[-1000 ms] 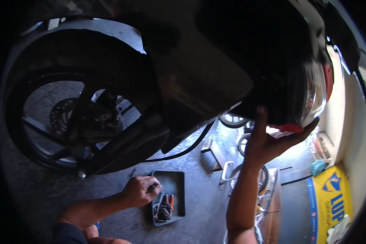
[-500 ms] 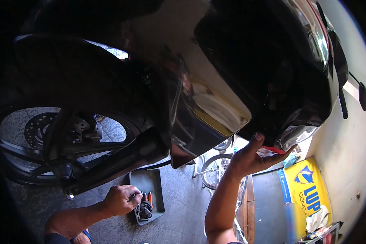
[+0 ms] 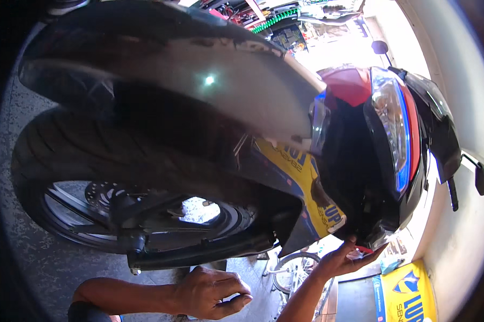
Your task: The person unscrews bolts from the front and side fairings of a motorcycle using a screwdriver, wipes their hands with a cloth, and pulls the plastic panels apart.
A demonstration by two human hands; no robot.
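Note:
A motor scooter's front end fills the view, with a dark glossy front mudguard [image 3: 226,102] above the front wheel [image 3: 54,214]. Below the black fork leg [image 3: 210,252], my left hand [image 3: 212,294] is closed, its fingers curled in; whatever may be inside is hidden. My right hand [image 3: 347,261] reaches up from below to the lower edge of the black front panel [image 3: 368,214]. Its thumb lies against the panel and its fingers stretch underneath, beside a small red piece [image 3: 364,249] and a clear lens. The headlight [image 3: 389,129] is above, edged in blue.
A bicycle [image 3: 295,271] stands behind my right forearm. A yellow and blue banner [image 3: 411,295] hangs at the lower right, near a pale wall [image 3: 462,80]. A green coiled hose [image 3: 274,20] shows at the top, among workshop clutter.
My view has drawn back, showing more of the scooter. My left hand has shifted right in the picture, and the tool tray is now mostly out of sight. The right hand stays at the panel.

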